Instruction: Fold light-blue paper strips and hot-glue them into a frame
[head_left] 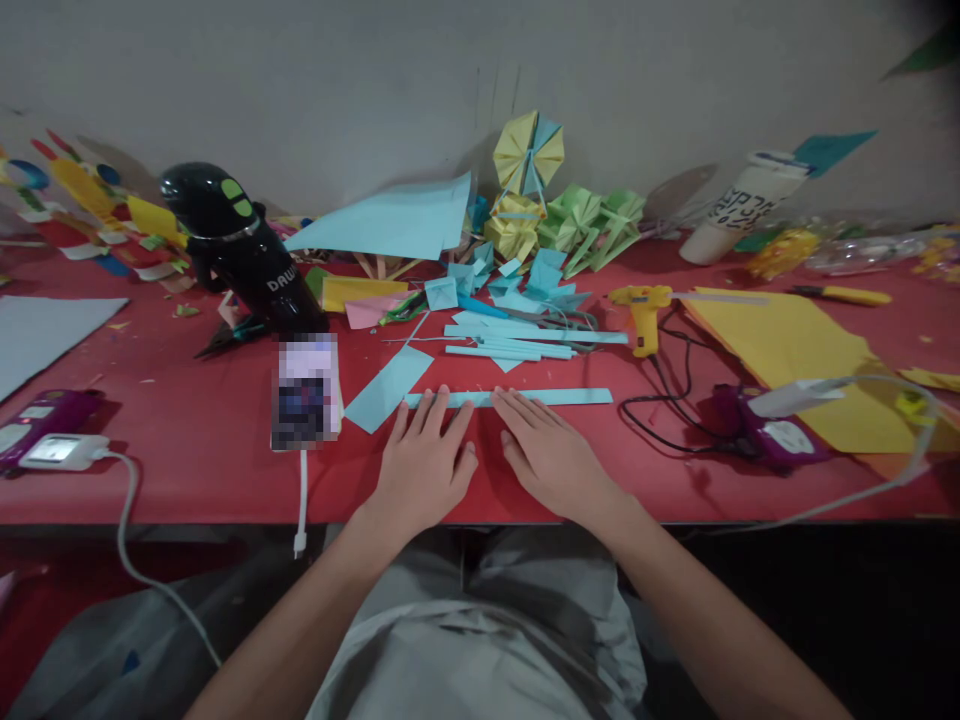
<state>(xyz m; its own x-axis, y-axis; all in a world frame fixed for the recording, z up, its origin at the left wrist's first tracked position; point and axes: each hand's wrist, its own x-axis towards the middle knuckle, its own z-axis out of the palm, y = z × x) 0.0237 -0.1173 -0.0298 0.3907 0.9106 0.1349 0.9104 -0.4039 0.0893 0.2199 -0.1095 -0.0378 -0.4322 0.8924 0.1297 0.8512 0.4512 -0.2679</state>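
Note:
A long light-blue paper strip (pixel 577 397) lies flat across the red tabletop in front of me. My left hand (pixel 429 455) rests on its left part, palm down with the fingers spread. Beside it my right hand (pixel 551 455) lies flat too, its fingertips touching the strip near the middle. A wider piece of light-blue paper (pixel 390 388) sits slanted just left of the strip. Just beyond are several thin blue paper rolls (pixel 517 350) and a pair of scissors (pixel 574 318), partly covered by paper scraps.
A yellow glue gun (pixel 643 315) and yellow sheets (pixel 787 350) are at right, near a purple power strip (pixel 780 430). A black bottle (pixel 247 250) stands behind a phone (pixel 304 392) at left. Folded paper fans (pixel 529 155) stand along the wall. A white cup (pixel 742 205) is far right.

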